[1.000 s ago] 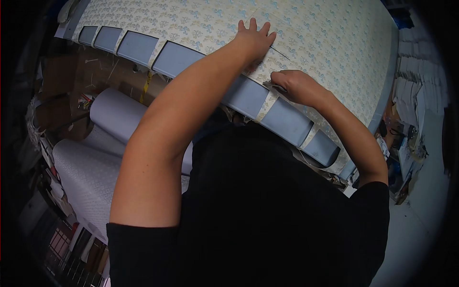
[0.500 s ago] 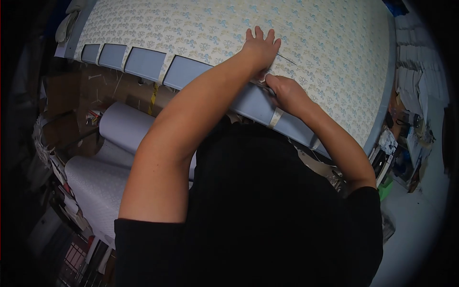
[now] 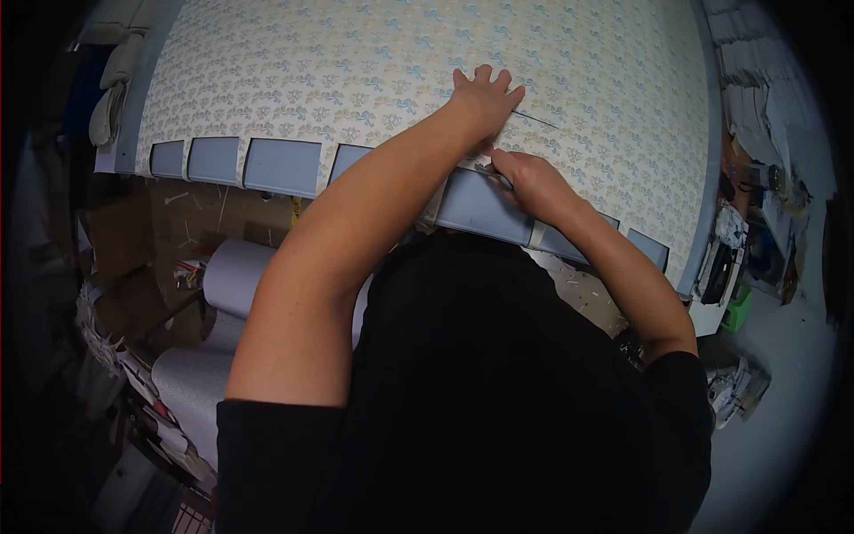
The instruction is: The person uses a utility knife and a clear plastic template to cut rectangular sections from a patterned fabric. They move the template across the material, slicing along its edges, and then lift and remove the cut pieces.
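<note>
Patterned cream sheet (image 3: 356,80) with blue and beige motifs covers a large grey-blue table (image 3: 487,206). Its near edge has rectangular cut-outs, with narrow strips left between them. My left hand (image 3: 485,100) lies on the sheet with its fingers spread. A thin dark line (image 3: 536,119), a slit or a slim tool, runs out to the right of that hand. Just below and to the right, my right hand (image 3: 532,181) is closed at the sheet's near edge. It grips a tool whose dark, metallic part shows by the thumb; its exact kind is hidden.
Large grey rolls (image 3: 238,276) lie below the table at the left. Stacked papers or folded sheets (image 3: 756,111) stand along the right side. A green container (image 3: 737,309) and clutter sit at the lower right.
The camera view has shifted and turned slightly, so the table's near edge appears lower at the left. Both hands keep nearly the same pose at the sheet.
</note>
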### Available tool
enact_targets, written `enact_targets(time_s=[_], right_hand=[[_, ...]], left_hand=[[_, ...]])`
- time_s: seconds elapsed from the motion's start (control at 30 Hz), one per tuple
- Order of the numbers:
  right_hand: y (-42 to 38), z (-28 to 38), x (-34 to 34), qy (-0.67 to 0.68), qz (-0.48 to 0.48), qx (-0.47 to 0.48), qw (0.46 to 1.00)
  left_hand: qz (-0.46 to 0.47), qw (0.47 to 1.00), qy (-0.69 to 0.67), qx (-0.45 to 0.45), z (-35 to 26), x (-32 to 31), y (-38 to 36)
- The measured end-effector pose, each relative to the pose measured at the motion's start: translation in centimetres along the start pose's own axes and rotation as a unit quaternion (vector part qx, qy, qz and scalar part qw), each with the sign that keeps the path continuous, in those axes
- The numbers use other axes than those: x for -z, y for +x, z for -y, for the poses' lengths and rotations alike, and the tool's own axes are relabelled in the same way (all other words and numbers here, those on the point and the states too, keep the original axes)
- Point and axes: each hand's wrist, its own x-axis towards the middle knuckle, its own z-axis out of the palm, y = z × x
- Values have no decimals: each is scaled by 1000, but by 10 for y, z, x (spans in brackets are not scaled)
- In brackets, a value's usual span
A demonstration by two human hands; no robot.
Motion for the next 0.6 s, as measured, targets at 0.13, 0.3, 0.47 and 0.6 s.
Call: enact_targets(time_s=[0.13, 0.3, 0.47, 0.6], right_hand=[[9, 19, -23, 14, -76, -45, 996], [17, 38, -40, 17, -140, -110, 984], [23, 42, -52, 54, -208, -140, 967], [21, 34, -33, 97, -162, -146, 971]], left_hand=[[-6, 1000, 3, -15, 6, -2, 0], [-55, 998, 8, -31, 11, -17, 6], [-79, 996, 20, -37, 15, -24, 12], [-62, 996, 26, -56, 22, -19, 11]])
